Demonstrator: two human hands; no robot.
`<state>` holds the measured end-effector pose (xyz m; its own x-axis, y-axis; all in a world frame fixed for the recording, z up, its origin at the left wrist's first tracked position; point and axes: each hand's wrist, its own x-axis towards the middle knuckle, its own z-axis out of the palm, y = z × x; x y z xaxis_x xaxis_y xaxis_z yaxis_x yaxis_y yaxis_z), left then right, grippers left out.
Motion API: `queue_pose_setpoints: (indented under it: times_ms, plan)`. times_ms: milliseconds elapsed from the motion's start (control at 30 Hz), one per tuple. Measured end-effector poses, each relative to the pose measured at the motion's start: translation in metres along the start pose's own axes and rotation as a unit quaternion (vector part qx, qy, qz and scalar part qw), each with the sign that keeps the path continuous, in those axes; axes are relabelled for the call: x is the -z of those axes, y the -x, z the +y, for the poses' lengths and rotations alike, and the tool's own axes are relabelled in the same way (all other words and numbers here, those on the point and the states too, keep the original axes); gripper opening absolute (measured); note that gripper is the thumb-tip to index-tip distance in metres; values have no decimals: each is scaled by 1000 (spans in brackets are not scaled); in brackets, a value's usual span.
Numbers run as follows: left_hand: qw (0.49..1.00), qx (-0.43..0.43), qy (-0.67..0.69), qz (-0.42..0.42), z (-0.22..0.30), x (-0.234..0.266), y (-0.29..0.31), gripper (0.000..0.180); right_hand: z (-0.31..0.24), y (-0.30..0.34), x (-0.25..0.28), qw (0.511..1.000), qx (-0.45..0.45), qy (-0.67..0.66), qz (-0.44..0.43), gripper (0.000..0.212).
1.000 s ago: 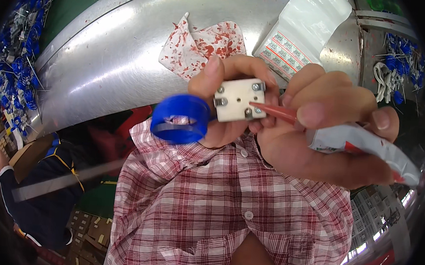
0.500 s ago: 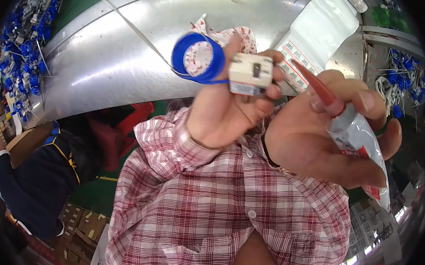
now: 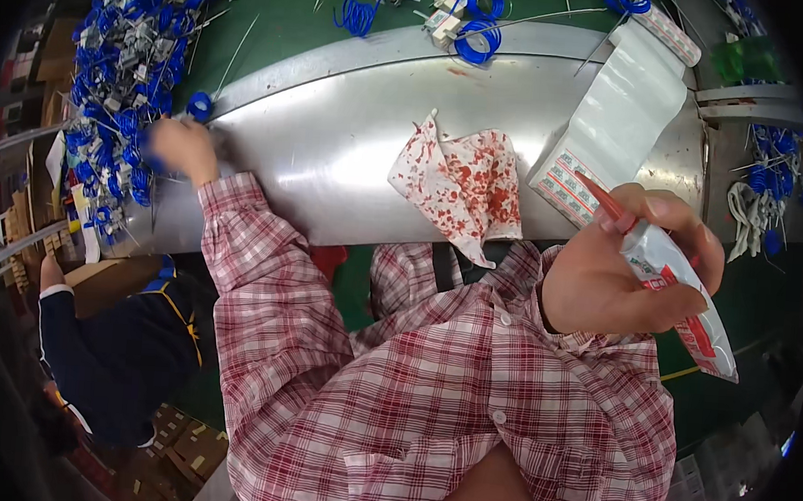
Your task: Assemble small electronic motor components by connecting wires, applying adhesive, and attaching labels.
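Note:
My right hand point(image 3: 634, 257) grips a soft white-and-red squeeze tube point(image 3: 681, 312) with a long red nozzle point(image 3: 607, 207) that slants up to the left. Stretched out to the far left, my left hand point(image 3: 183, 147) is at the edge of a big heap of thermostats point(image 3: 134, 74), small white blocks with coiled blue tubes. Its fingers are smeared by motion, so whether anything is in them cannot be told. A blue coil point(image 3: 199, 106) shows just beyond that hand. A red-spotted white cloth point(image 3: 467, 185) lies on the metal bench in front of me.
The curved metal bench point(image 3: 334, 143) borders a green surface point(image 3: 277, 32) where several loose thermostats point(image 3: 477, 32) lie. A strip of white film with printed labels point(image 3: 617, 98) crosses the bench at right. More blue coils point(image 3: 771, 165) hang far right. A person in dark clothes point(image 3: 119, 361) is at lower left.
My left hand has swung from the middle, where it held a white block with a blue coil, to the heap at far left. The right hand keeps the tube. More of the cloth shows.

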<state>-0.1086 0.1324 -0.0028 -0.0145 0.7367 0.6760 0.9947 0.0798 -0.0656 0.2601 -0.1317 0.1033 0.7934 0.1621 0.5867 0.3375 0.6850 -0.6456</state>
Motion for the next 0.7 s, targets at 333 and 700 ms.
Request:
queue_pose_setpoints:
  times_ms: [333, 700]
  plan:
    - [823, -458, 324, -94, 263, 94, -29, 39, 11, -1, 2, 997, -2, 55, -57, 43]
    - [860, -196, 421, -210, 198, 124, -27, 43, 7, -5, 8, 997, -53, 61, 0, 39]
